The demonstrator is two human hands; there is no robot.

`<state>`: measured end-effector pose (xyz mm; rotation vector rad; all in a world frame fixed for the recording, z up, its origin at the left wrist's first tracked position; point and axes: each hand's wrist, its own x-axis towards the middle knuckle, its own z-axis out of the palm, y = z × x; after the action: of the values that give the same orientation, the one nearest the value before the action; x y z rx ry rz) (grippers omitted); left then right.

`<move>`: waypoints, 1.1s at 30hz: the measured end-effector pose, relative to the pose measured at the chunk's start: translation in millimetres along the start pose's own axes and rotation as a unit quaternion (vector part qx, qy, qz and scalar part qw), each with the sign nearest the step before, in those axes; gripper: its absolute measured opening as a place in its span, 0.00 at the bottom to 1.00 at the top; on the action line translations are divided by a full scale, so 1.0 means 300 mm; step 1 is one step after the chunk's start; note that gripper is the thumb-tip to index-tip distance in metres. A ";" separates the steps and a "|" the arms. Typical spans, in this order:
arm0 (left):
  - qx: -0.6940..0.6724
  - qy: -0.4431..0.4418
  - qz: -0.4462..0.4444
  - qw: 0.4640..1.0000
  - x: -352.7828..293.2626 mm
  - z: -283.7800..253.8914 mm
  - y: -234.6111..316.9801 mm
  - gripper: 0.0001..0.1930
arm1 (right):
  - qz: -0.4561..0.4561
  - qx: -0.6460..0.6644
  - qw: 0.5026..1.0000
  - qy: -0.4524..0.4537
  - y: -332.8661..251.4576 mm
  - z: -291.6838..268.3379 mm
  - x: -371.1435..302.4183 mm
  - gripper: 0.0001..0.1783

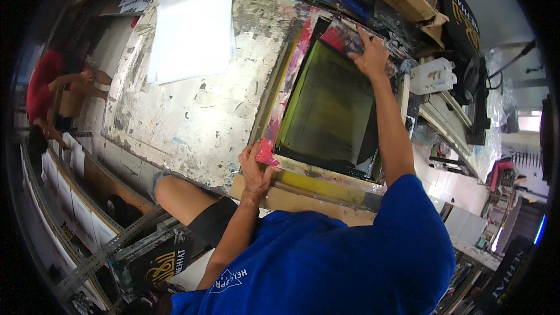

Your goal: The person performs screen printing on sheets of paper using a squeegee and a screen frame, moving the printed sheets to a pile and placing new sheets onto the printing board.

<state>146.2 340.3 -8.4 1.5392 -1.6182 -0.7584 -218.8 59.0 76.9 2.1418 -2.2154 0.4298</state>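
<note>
A screen printing frame [282,100] with pink and red smears on its rim lies on the worktable, its mesh [329,105] dark olive green. My left hand [255,170] grips the near left corner of this frame, thumb and fingers around the edge. At the far end, my right hand [373,58] closes over an ink-stained bar [339,37], red and dark, which may be a squeegee. Its full shape is partly hidden by the hand. My right forearm passes over the frame's right side.
A stack of white sheets [191,29] lies on the paint-spotted tabletop [192,111], left of the frame. Crumpled dark plastic [388,20] and a cardboard box [429,16] are beyond it. A white container [433,76] stands right. Another person [49,87] in red is far left, near racks [87,210].
</note>
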 end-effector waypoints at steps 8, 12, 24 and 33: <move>-0.009 0.012 0.009 1.000 0.009 0.009 -0.003 0.47 | 0.011 0.086 0.982 -0.168 -0.257 -0.317 -0.684 0.56; -0.009 0.014 0.001 1.000 0.026 -0.003 0.051 0.46 | -0.010 0.100 0.973 -0.208 -0.283 -0.337 -0.828 0.56; -0.005 0.018 -0.004 1.000 0.011 -0.002 0.034 0.48 | -0.092 0.008 0.995 0.024 0.198 0.017 -0.174 0.53; 0.026 -0.001 0.011 1.000 -0.001 0.007 -0.013 0.49 | -0.017 -0.021 0.998 -0.063 0.138 -0.082 -0.063 0.59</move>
<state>146.5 340.0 -12.9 1.5544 -1.6664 -0.7106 -262.7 83.4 89.3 2.2408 -2.2244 0.2509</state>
